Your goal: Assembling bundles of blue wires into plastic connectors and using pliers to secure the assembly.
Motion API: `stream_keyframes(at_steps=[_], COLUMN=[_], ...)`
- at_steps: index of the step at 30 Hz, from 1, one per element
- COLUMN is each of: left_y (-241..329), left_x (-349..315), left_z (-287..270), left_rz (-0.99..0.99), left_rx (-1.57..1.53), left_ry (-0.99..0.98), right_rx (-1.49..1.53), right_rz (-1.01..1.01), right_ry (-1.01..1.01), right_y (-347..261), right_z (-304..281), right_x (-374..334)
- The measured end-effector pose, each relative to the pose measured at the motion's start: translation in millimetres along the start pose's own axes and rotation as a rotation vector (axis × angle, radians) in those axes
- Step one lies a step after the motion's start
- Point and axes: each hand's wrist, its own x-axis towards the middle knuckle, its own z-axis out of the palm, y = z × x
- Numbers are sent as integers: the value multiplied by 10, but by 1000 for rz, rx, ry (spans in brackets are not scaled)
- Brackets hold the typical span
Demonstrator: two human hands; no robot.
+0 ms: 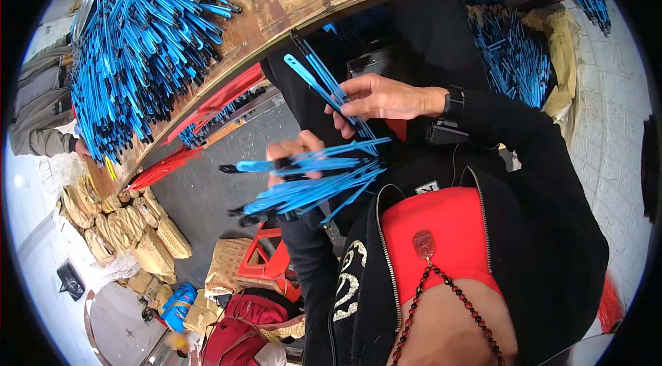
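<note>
My left hand [302,149], blurred by motion, is closed around a fanned bunch of thin blue strips [321,190] with black ends. The bunch spreads in front of my chest, its narrow ends gathered toward the right. Just above it, my right hand [393,98] pinches a few more blue strips [314,76] between thumb and fingers. One of these shows a rounded blue end with a slot; another has a black end pointing up toward the table edge. Their lower ends come close to the left hand's bunch, and I cannot tell whether they touch.
A large heap of blue strips [145,48] lies on the worn wooden table [269,4]. More strips fill a sack [514,55] at the right. Wrapped brown bundles [131,228], a red stool [265,259] and dark red bags [238,328] stand left. Another person's sleeve [48,142] shows far left.
</note>
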Motion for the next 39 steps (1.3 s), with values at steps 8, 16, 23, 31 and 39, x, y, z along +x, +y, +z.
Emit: stream_keyframes(at_steps=[8, 16, 23, 31, 39], left_y=[36, 75, 69, 203, 265], left_x=[253, 263, 124, 24, -46], left_z=[-409, -119, -83, 32, 92], left_rz=[-76, -91, -63, -91, -139], left_rx=[-413, -337, -255, -34, 27], left_ry=[-792, -853, -543, -328, -225], right_rx=[-463, -455, -365, -482, -650], right_rz=[-122, -145, -10, -105, -193], right_ry=[165, 135, 160, 254, 251], right_y=[-49, -8, 27, 104, 92], right_z=[326, 307, 517, 666, 699], right_x=[-103, -161, -175, -235, -278])
